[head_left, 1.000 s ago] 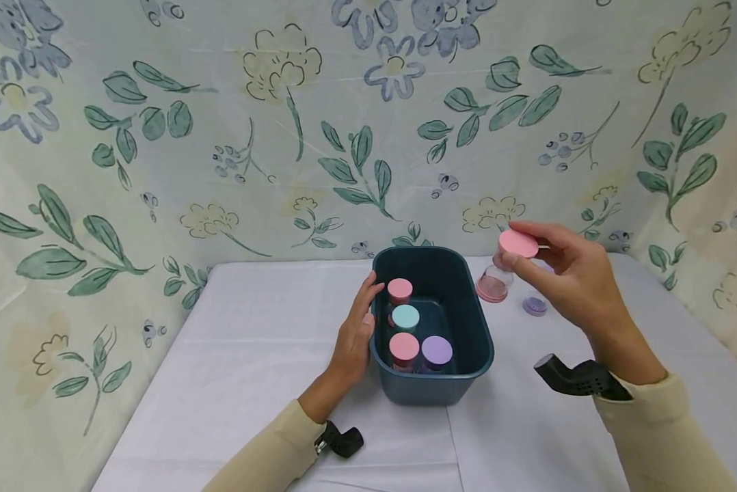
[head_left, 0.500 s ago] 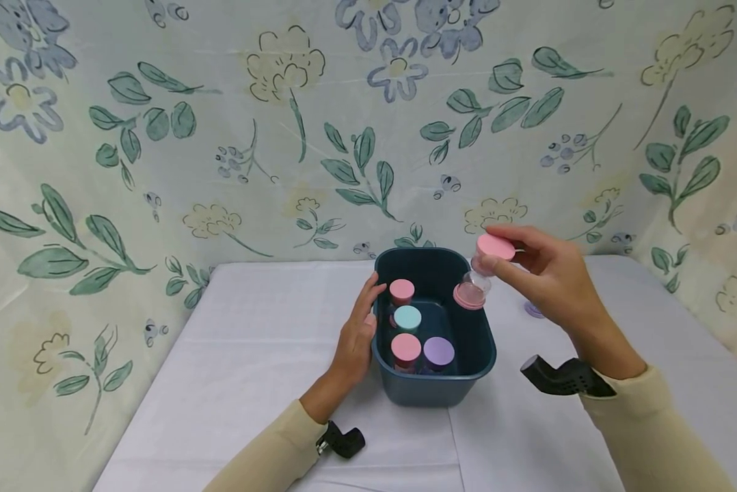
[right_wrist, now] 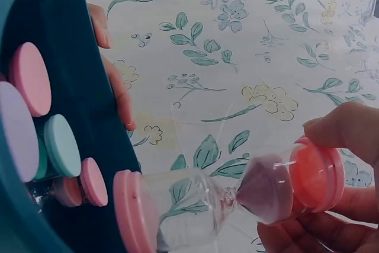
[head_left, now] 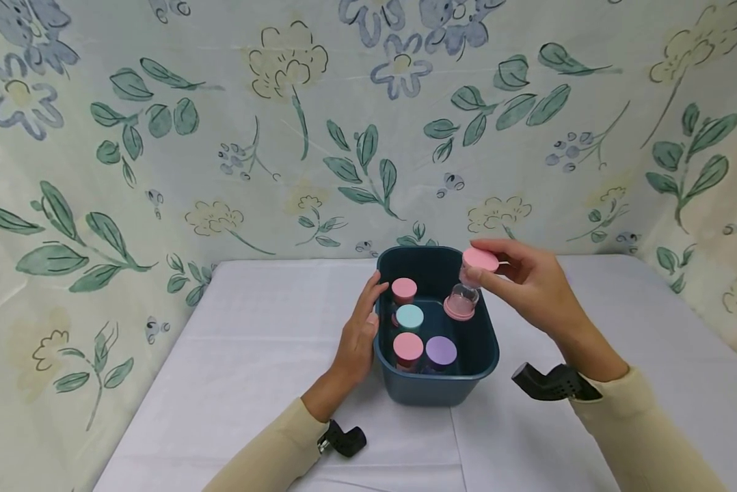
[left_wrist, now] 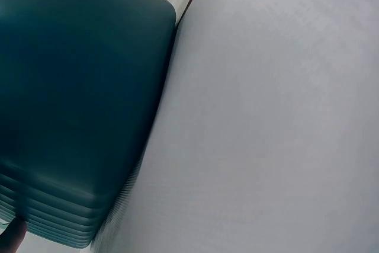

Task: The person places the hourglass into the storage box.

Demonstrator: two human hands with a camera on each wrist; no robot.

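My right hand (head_left: 525, 283) pinches the pink top cap of a sand timer (right_wrist: 228, 197), a clear hourglass with pink ends. It hangs over the right side of a dark blue bin (head_left: 430, 391), its lower end (head_left: 460, 307) within the rim. Pink sand shows in the bulb nearest the fingers (right_wrist: 349, 128) in the right wrist view. My left hand (head_left: 357, 338) rests against the bin's left side with fairly straight fingers. In the bin stand more sand timers: a teal-capped one (head_left: 409, 317), a purple-capped one (head_left: 441, 351) and two pink-capped ones (head_left: 408, 347).
A white cloth (head_left: 251, 342) covers the table around the bin. Behind it hangs a floral-printed curtain (head_left: 282, 171). The left wrist view mostly shows the bin's outer wall (left_wrist: 77, 99) and the white cloth.
My right hand has carried the pink sand timer leftward from beside the bin to over it, then slightly lower. A purple item on the table is now hidden behind that hand. My left hand stays put.
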